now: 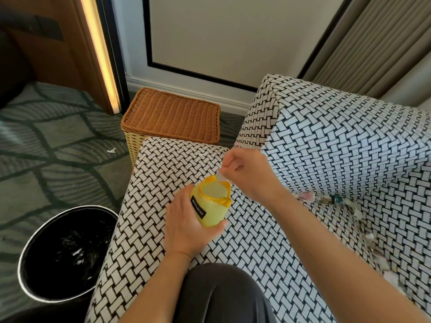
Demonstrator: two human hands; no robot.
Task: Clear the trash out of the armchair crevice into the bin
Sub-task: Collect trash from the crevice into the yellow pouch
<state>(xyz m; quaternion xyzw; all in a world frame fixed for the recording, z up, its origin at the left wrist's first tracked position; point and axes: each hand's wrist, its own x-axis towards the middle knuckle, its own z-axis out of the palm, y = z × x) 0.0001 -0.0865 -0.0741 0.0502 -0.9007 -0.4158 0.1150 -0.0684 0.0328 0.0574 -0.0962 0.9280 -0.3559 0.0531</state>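
"So, closest to the camera, what is there?"

"A knee [224, 294] in dark trousers, over the seat of a black-and-white patterned armchair [256, 252]."

"And the hands?"

"The left hand [186, 224] is wrapped round a yellow tub [213, 206] with a black label [198, 207] on its side, held over the seat with its open mouth facing up. The right hand [245, 173] sits just above that mouth, fingertips pinching a small pale scrap [220, 176]."

"Where is the rest of the trash?"

"The trash [349, 206] is stuffed in the crevice to the right, where the seat meets the back cushion. It's crumpled pale bits, one with some teal, running along the seam toward the near right corner. A tiny white bit [201, 154] lies on the chair's arm, and another [112, 150] on the carpet [46, 136]."

"And the bin?"

"The bin [77, 207] is round and black with a black bag inside. It stands on the carpet left of the chair, well apart from the crevice."

"Farther back?"

"A wicker basket [172, 113] with a brown lid stands just beyond the chair's arm, near the wall [221, 31]. A curtain [373, 43] hangs at far right."
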